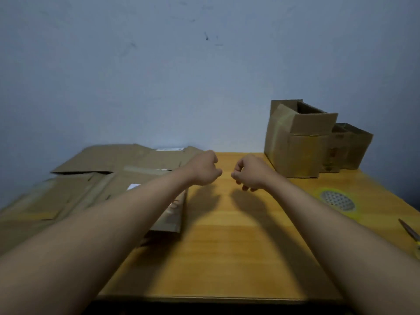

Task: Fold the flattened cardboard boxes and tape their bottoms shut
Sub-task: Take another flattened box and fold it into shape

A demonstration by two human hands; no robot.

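Both hands out over bare desk [227,246], close together, not touching. Left hand [205,170] clenched, nothing in it. Right hand [246,173] curled the same, empty. Neither on cardboard; probably between boxes.

Flattened boxes [95,178] stacked on left side of desk, under left forearm, within easy pull to the open middle. Folded boxes [300,142] standing far right by wall, flaps up, likely parked clear of working space. Tape roll [337,200] and scissors [411,233] near right edge, handy to right hand.
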